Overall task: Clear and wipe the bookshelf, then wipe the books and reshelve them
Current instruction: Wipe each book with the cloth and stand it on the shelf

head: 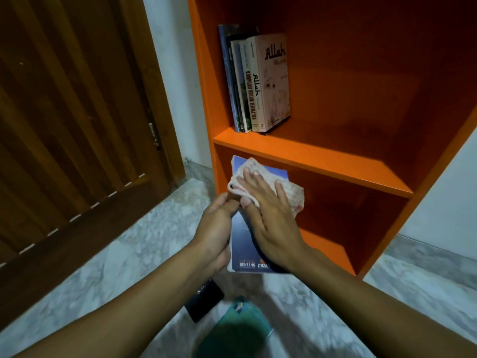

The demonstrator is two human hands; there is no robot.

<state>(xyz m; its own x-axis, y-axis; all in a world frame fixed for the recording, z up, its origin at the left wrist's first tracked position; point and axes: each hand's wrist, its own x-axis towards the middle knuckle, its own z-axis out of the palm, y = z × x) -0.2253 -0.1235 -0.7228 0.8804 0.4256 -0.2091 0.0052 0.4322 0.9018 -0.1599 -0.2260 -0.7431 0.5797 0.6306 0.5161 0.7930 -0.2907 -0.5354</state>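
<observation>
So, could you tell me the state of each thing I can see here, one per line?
Blue book: held in the air, being wiped.
Cloth: pressed flat on the blue book.
Left hand: grips the book's left edge.
Right hand: fingers spread, presses the cloth.
Shelved books: upright at the shelf's left end.
Bookshelf: mostly bare.
Door: closed.

Both arms bare, no cloth on them as far as frame shows. L forearm (124,303) comes in at bottom-left corner, R forearm (382,306) at bottom-right; both slim, smooth. L hand (216,228) and R hand (273,228) bare as well. Short, pale, trimmed nails on R fingers (280,195). Bottom centre: teal-green garment (237,332), dark and blurred, w/ small pale speck near its top edge; can't tell which piece of clothing.
</observation>
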